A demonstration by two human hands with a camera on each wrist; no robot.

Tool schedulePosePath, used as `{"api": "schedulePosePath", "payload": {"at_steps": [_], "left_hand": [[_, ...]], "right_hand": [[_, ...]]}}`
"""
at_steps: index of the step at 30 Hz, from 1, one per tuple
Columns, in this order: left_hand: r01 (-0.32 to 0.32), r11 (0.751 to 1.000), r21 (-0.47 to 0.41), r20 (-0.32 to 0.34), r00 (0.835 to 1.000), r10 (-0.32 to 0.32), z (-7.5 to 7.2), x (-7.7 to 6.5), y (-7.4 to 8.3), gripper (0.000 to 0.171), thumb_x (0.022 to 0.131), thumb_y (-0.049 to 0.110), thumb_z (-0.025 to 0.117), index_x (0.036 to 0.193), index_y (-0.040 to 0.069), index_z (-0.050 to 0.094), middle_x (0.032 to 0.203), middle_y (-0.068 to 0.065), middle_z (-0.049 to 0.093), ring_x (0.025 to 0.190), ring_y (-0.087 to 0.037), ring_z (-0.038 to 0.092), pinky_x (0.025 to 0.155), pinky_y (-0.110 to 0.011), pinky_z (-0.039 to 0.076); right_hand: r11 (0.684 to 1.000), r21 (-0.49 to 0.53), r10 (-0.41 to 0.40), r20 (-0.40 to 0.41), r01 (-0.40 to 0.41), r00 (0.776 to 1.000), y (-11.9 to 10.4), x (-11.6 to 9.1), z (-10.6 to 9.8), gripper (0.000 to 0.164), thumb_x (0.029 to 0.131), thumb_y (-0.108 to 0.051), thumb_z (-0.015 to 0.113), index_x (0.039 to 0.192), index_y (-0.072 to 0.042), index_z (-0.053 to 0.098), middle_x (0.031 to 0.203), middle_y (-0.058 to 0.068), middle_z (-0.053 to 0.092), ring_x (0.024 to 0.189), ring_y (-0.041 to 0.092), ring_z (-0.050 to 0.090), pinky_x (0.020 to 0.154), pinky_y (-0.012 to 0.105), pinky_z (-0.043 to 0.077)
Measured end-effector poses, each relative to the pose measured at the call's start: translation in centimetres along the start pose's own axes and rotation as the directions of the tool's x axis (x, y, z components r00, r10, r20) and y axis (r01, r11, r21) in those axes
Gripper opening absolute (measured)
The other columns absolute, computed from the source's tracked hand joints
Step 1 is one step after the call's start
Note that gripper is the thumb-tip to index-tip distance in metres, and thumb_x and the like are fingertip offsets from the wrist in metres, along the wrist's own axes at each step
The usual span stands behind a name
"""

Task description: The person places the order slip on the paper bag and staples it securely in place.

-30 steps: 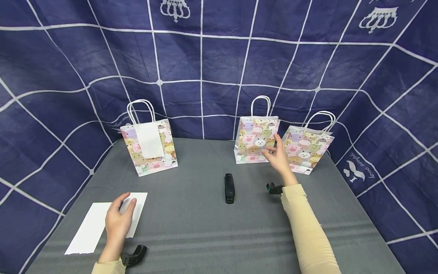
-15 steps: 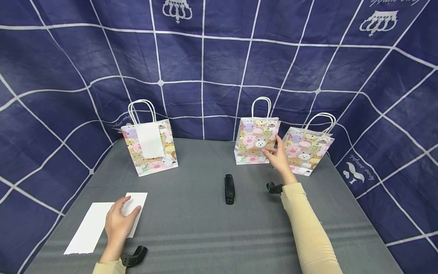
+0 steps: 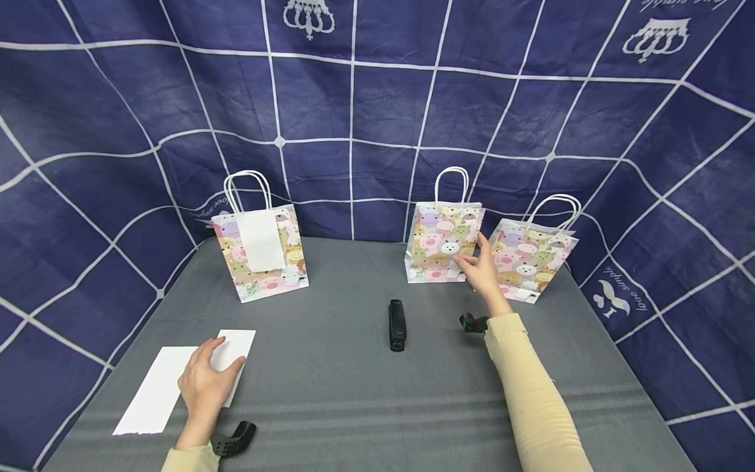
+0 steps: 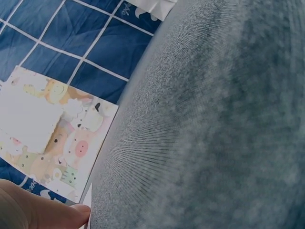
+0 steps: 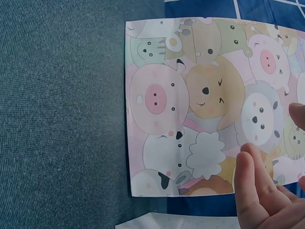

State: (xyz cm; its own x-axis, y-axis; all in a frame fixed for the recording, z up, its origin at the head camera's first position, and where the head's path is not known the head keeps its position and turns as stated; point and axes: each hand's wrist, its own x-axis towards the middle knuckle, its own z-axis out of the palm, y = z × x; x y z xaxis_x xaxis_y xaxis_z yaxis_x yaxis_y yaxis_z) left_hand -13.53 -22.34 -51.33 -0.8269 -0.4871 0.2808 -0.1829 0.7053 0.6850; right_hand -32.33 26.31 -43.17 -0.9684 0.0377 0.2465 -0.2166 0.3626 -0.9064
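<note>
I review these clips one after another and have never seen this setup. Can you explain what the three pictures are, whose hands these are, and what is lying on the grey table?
No machine here: a person works with bare hands and wears three cameras. The wide picture comes from the head; the two close ones come from the wrists.

On the grey table stand three cartoon-animal gift bags: the left bag with a white slip on its front, the middle bag, and the right bag. A black stapler lies in the centre.

The left hand rests flat on white paper near the front edge. The right hand reaches with spread fingers to the middle bag's right edge; whether it touches cannot be told. Neither hand grips anything.
</note>
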Motion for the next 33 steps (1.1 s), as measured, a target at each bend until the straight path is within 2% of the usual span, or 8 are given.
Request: {"api": "schedulePosePath", "payload": {"at_steps": [6, 10, 14, 18, 21, 25, 28, 33], "left_hand": [[-0.004, 1.000, -0.020, -0.005, 1.000, 0.004, 0.1, 0.0, -0.1, 0.051, 0.068, 0.007, 0.076, 0.115, 0.001, 0.058, 0.125, -0.024, 0.051, 0.116, -0.042, 0.044, 0.089, -0.058, 0.028], [0.003, 0.999, -0.043, -0.007, 1.000, -0.004, 0.1, 0.0, 0.1, 0.051, 0.068, 0.005, 0.076, 0.116, 0.000, 0.059, 0.126, -0.024, 0.051, 0.118, -0.042, 0.043, 0.090, -0.058, 0.027], [0.001, 0.998, -0.065, -0.013, 1.000, -0.002, 0.1, 0.0, 0.1, 0.055, 0.066, 0.002, 0.077, 0.117, 0.000, 0.058, 0.127, -0.025, 0.050, 0.118, -0.043, 0.042, 0.091, -0.059, 0.027], [-0.003, 0.996, -0.090, -0.034, 0.999, 0.000, 0.0, 0.0, 0.0, 0.060, 0.062, -0.001, 0.078, 0.119, 0.001, 0.058, 0.128, -0.026, 0.048, 0.118, -0.046, 0.040, 0.094, -0.057, 0.027], [0.011, 0.995, -0.099, -0.047, 0.999, -0.015, -0.1, 0.0, 0.1, 0.064, 0.060, -0.002, 0.079, 0.120, 0.002, 0.057, 0.131, -0.028, 0.045, 0.118, -0.048, 0.037, 0.096, -0.056, 0.026], [0.037, 0.995, -0.089, -0.046, 0.998, -0.041, -0.2, -0.1, 0.3, 0.066, 0.061, -0.002, 0.079, 0.122, 0.002, 0.055, 0.128, -0.028, 0.047, 0.116, -0.048, 0.038, 0.096, -0.053, 0.026], [0.050, 0.995, -0.087, -0.042, 0.998, -0.054, -0.2, -0.1, 0.3, 0.067, 0.062, -0.001, 0.078, 0.124, 0.002, 0.053, 0.125, -0.028, 0.051, 0.113, -0.047, 0.039, 0.094, -0.052, 0.027], [0.051, 0.993, -0.110, -0.040, 0.998, -0.056, 0.0, -0.2, 0.2, 0.072, 0.063, -0.003, 0.076, 0.129, 0.002, 0.048, 0.119, -0.025, 0.055, 0.110, -0.043, 0.042, 0.090, -0.052, 0.029]], "right_hand": [[0.999, -0.003, 0.045, -0.009, -0.045, 0.999, -1.4, -0.4, 0.1, 0.076, 0.091, -0.004, 0.058, 0.147, 0.001, 0.007, 0.149, 0.024, 0.018, 0.114, 0.044, 0.049, 0.074, 0.011, 0.041], [0.999, -0.001, 0.038, -0.043, -0.038, 0.998, -0.5, 0.0, 0.3, 0.071, 0.092, -0.005, 0.057, 0.147, 0.002, 0.013, 0.143, 0.024, 0.026, 0.110, 0.041, 0.053, 0.067, 0.009, 0.042], [0.999, -0.030, 0.032, -0.060, -0.034, 0.998, -0.4, 0.0, 0.5, 0.060, 0.093, -0.006, 0.053, 0.143, 0.006, 0.021, 0.135, 0.025, 0.033, 0.101, 0.036, 0.057, 0.064, 0.012, 0.044], [0.999, -0.035, 0.013, -0.066, -0.015, 0.998, -0.5, 0.0, 0.6, 0.046, 0.096, -0.004, 0.046, 0.136, 0.010, 0.029, 0.125, 0.025, 0.039, 0.093, 0.034, 0.062, 0.072, 0.028, 0.052], [1.000, -0.007, 0.014, -0.084, -0.015, 0.996, -0.5, 0.0, 0.8, 0.040, 0.097, -0.004, 0.045, 0.132, 0.011, 0.032, 0.122, 0.025, 0.043, 0.083, 0.025, 0.065, 0.077, 0.037, 0.052], [0.999, 0.042, 0.038, -0.116, -0.034, 0.992, -0.4, 0.0, 0.9, 0.035, 0.098, -0.006, 0.044, 0.126, 0.012, 0.036, 0.115, 0.022, 0.045, 0.069, 0.004, 0.061, 0.072, 0.024, 0.052], [0.997, 0.065, 0.042, -0.147, -0.033, 0.988, -0.3, -0.1, 1.0, 0.030, 0.099, -0.008, 0.044, 0.120, 0.013, 0.039, 0.108, 0.020, 0.048, 0.062, -0.002, 0.058, 0.067, 0.017, 0.051], [0.998, 0.065, 0.032, -0.217, -0.018, 0.976, -0.1, -0.2, 1.1, 0.027, 0.098, -0.011, 0.048, 0.112, 0.012, 0.046, 0.099, 0.019, 0.054, 0.057, -0.003, 0.058, 0.065, 0.022, 0.053]]}}
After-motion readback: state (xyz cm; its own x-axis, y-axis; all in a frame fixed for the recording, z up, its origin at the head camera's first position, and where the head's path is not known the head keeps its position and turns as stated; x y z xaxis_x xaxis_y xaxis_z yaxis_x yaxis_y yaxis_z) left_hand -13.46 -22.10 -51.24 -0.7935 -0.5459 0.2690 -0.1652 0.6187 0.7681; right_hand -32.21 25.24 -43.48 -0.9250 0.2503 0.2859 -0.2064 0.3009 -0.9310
